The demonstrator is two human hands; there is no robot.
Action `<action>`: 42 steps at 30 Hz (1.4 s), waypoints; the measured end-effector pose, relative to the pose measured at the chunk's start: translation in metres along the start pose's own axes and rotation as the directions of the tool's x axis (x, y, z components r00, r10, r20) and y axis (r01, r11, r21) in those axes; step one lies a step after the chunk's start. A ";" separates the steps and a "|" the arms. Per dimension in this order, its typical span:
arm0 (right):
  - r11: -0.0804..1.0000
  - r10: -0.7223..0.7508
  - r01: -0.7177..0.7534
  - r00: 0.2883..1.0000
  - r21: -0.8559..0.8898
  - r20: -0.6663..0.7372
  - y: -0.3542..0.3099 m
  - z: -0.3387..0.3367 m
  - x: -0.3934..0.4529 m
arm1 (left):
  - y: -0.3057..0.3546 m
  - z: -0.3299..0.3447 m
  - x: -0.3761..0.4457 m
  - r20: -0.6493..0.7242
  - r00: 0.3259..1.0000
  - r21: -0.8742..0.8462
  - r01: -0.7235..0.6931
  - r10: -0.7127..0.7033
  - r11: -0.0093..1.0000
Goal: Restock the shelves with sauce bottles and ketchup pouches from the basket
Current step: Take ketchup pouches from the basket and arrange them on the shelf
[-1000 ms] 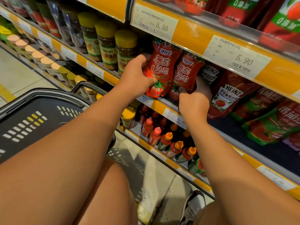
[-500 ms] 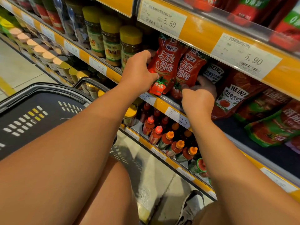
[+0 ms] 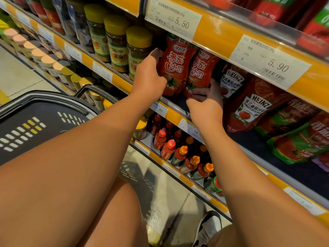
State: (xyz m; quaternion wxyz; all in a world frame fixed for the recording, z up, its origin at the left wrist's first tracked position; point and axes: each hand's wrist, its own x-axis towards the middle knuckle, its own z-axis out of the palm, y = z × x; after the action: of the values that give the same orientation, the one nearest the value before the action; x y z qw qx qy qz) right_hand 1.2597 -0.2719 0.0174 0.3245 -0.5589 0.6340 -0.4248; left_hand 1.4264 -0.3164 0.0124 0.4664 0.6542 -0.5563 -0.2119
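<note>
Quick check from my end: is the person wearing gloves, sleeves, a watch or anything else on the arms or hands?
No. The left hand and right hand are bare, with no gloves, rings or watch visible. Both forearms are uncovered as far as the frame shows, with no sleeves in view.

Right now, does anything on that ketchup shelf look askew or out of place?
Yes. Right of the two upright red pouches the hands steady, the Heinz pouches slump, and the green-trimmed pouches lie flat. No spill or damage shows.

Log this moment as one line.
left hand: steadying left red pouch | right hand: at second pouch's base | basket: beside shelf
</note>
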 end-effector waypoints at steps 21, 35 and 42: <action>0.998 -0.028 0.027 1.000 -0.048 -0.014 0.007 0.002 0.004 | -0.007 0.058 0.019 -0.168 0.981 0.114 0.121 -0.101 0.986; 0.886 -0.189 0.255 0.961 -0.387 0.200 0.026 0.003 0.015 | -0.005 0.067 0.021 -0.180 0.974 0.122 0.162 -0.139 0.979; 0.868 -0.180 0.256 0.961 -0.425 0.212 0.030 0.004 0.018 | -0.008 0.070 0.023 -0.168 0.979 0.156 0.145 -0.118 0.977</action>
State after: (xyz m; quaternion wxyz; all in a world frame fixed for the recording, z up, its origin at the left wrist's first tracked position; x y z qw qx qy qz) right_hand 1.2471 -0.2902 -0.0097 0.1882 -0.7201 0.6181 -0.2531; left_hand 1.3814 -0.3646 -0.0221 0.4372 0.7415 -0.4887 -0.1423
